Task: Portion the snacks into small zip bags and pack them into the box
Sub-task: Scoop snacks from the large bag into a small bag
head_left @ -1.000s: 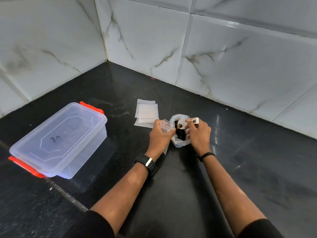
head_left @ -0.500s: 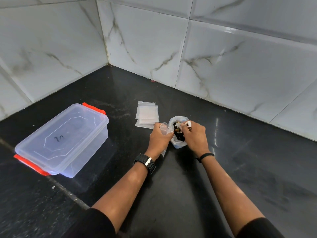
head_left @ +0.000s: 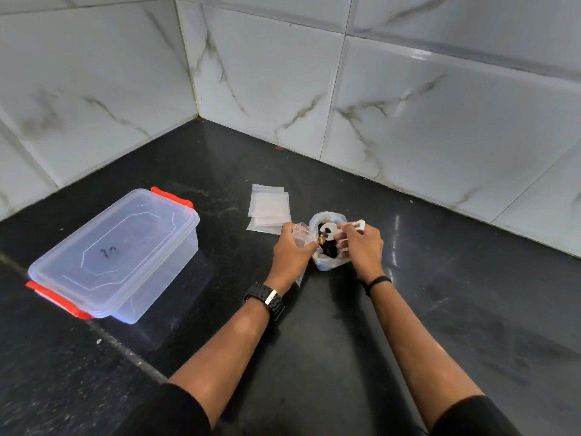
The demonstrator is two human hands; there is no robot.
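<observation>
A larger clear bag of dark snacks (head_left: pixel 327 262) stands open on the black counter. My left hand (head_left: pixel 290 251) grips a small clear zip bag (head_left: pixel 300 232) right beside its mouth. My right hand (head_left: pixel 361 243) holds a white plastic scoop (head_left: pixel 355 224), whose round end sits over the snacks. A small stack of empty zip bags (head_left: pixel 268 209) lies flat just behind my left hand. The clear plastic box (head_left: pixel 116 256) with orange clips stands at the left, its lid on.
Marble-tiled walls (head_left: pixel 377 105) meet in a corner behind the work area. The black counter (head_left: pixel 471 309) stretches to the right and toward me. A seam in the counter runs diagonally below the box.
My right hand has lifted the scoop slightly, so its handle shows above my fingers again. My left hand keeps the small bag at the snack bag's mouth.
</observation>
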